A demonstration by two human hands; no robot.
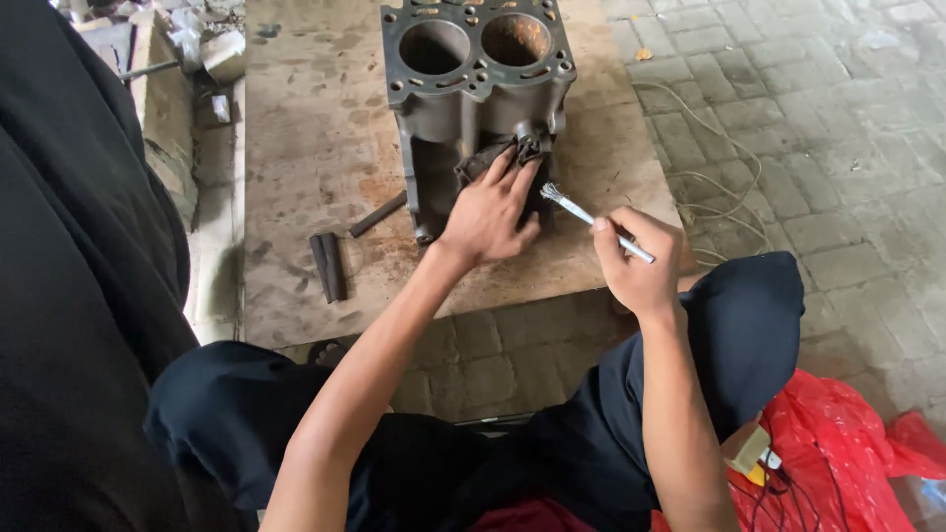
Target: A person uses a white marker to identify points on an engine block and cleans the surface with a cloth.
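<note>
Starting nearest the wearer, the right hand (636,266) was seen closed in a fist round a thin wire brush (591,219), held just right of the engine block (473,99). The brush's long axis ran up-left, bristles pointing at the block's lower front face. The left hand (488,212) lay nearer, fingers spread and pressed flat on a dark rag (498,155) against that face. The block stood upright on a wooden board (315,148).
</note>
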